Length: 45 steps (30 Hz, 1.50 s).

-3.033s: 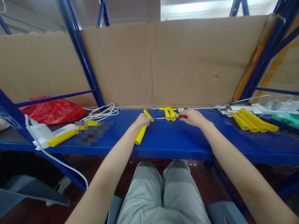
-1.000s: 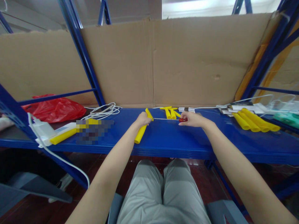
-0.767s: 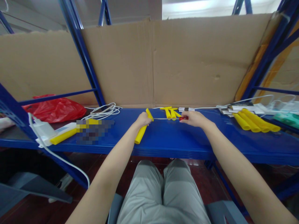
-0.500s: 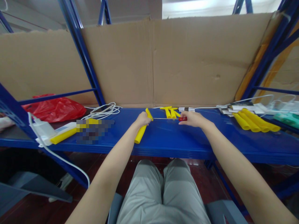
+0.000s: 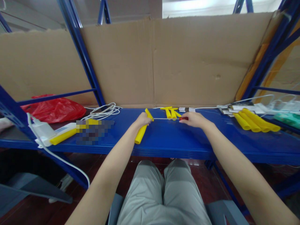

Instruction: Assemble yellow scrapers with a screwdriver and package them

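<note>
My left hand (image 5: 143, 119) is closed around a yellow T-shaped piece (image 5: 141, 134), whose thick tube end points toward me on the blue tabletop. In my right hand (image 5: 193, 119) is the red handle of a screwdriver (image 5: 164, 118). Its long thin shaft runs level to the left, and the tip meets the head of the yellow piece beside my left fingers. Just behind the shaft lie several smaller-looking yellow T-shaped pieces (image 5: 169, 113). My fingers cover part of the handle and of the yellow piece.
Several yellow tubes (image 5: 254, 122) lie at the right by white boxes (image 5: 246, 108). A coiled white cable (image 5: 105, 111), a red plastic bag (image 5: 57, 109), a white power strip (image 5: 52, 132) and another yellow piece (image 5: 63, 136) are at the left. Cardboard (image 5: 187, 62) walls the back.
Both hands stay nearly in place, with the screwdriver tip still at the yellow piece. The right fingers have shifted slightly on the handle.
</note>
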Tool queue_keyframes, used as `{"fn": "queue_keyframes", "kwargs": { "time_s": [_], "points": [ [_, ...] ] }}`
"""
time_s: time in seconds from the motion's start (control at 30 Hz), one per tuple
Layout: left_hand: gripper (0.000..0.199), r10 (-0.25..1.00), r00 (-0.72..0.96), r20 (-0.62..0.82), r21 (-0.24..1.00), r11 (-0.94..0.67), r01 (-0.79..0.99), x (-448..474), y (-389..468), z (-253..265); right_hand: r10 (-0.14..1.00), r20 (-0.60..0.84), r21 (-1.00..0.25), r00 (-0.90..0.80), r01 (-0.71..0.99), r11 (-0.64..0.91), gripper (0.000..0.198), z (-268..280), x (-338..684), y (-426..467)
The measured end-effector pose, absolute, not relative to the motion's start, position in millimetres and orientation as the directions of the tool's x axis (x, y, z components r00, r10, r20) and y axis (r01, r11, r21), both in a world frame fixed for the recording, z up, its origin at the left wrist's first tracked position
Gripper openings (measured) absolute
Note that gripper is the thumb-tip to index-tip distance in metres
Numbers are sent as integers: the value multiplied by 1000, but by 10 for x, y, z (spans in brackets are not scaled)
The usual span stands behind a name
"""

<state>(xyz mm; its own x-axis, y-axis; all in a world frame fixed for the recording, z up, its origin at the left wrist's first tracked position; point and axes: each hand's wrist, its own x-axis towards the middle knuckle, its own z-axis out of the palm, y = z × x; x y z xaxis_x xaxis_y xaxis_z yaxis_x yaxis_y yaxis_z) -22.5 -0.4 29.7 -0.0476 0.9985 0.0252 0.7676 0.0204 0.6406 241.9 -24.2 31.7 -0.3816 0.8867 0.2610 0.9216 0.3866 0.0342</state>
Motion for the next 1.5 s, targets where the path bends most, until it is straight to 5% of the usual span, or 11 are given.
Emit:
{"fn": "queue_keyframes", "kwargs": {
  "time_s": [0.27, 1.5],
  "points": [
    [7, 998, -59, 18, 635, 34, 771, -191, -12, 309, 850, 377, 81, -367, 928, 364, 14, 287, 2410, -226],
    [16, 998, -38, 53, 519, 5, 855, -223, 39, 295, 888, 263, -9, -377, 919, 393, 15, 255, 2365, -229]
  ]
}}
